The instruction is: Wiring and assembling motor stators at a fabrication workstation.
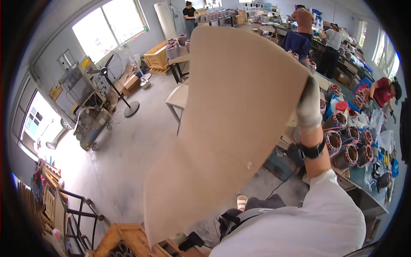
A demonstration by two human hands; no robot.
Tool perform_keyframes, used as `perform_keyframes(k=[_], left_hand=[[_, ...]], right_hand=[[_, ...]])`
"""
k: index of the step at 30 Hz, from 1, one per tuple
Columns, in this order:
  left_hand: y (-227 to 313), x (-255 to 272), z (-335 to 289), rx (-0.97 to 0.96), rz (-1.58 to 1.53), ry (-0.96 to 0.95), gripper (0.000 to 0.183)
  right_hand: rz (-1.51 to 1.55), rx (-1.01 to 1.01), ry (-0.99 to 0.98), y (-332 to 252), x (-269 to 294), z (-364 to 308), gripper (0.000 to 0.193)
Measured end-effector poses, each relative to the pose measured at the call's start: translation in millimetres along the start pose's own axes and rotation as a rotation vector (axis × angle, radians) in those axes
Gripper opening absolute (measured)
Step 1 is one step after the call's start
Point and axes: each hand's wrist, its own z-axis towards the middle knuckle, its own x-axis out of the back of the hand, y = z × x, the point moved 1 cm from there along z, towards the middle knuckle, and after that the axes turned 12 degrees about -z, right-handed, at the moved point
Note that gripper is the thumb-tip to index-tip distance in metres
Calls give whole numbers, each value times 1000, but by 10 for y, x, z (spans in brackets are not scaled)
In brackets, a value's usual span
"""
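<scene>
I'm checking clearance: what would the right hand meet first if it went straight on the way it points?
Beyond the cardboard it holds, the right hand would probably meet a stator, though depth is unclear.

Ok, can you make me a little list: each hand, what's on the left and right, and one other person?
Right hand: gloved, holding the cardboard sheet near its right edge
Left hand: not visible
Left side: black standing fan
Right side: coil-wound cylinders
Other person: someone in a dark red top
</scene>
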Motion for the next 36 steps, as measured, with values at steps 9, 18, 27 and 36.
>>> perform_keyframes(k=[9, 18, 27, 36], left_hand=[[-450, -982, 1644, 122, -182, -407, 82], [-765, -1416, 3975, 175, 66, -577, 73], [-2465, -1370, 6959, 161, 569, -208, 29], [-3433, -1287, 7838, 284, 824, -41, 86]], right_hand=[[781, -533, 298, 747, -261, -76, 36], [709, -570, 562, 1711, -527, -162, 40], [804, -631, 521, 2518, -1033, -397, 21], [642, -1273, 187, 3462, -1948, -1000, 41]])
